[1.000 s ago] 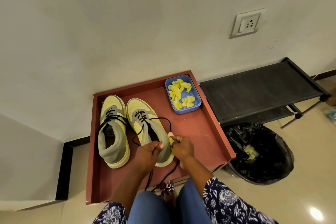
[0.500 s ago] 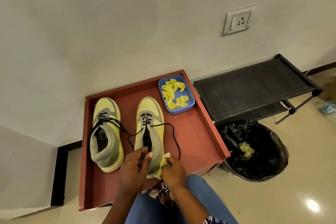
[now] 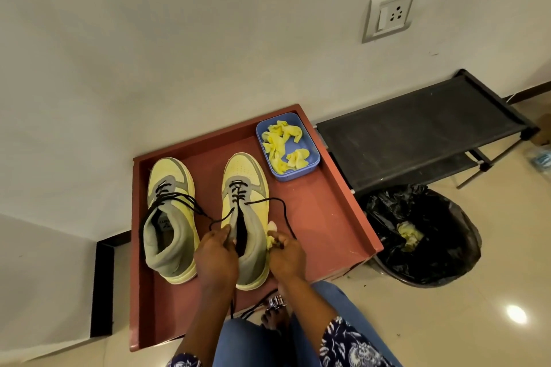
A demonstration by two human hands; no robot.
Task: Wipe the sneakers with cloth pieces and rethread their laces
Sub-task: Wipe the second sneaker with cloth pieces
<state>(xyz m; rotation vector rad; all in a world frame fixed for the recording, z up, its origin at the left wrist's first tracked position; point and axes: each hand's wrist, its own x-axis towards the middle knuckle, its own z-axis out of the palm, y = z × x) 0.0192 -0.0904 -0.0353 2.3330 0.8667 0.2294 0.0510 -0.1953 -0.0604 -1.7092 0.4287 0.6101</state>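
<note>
- Heel of the right-hand yellow-and-grey sneaker (image 3: 246,202) partly hidden behind the left hand (image 3: 215,256).
- Crumpled yellow cloth piece (image 3: 270,235) mostly covered by the right hand (image 3: 286,258).
- Insole label in the left-hand yellow-and-grey sneaker (image 3: 170,211) too small to read.
- Both forearms cut off by the bottom edge.

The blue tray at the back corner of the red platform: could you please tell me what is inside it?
The blue tray holds several crumpled yellow cloth pieces, spread over much of its floor. Whatever lies beneath the pieces is covered, so an exact count cannot be given.
</note>
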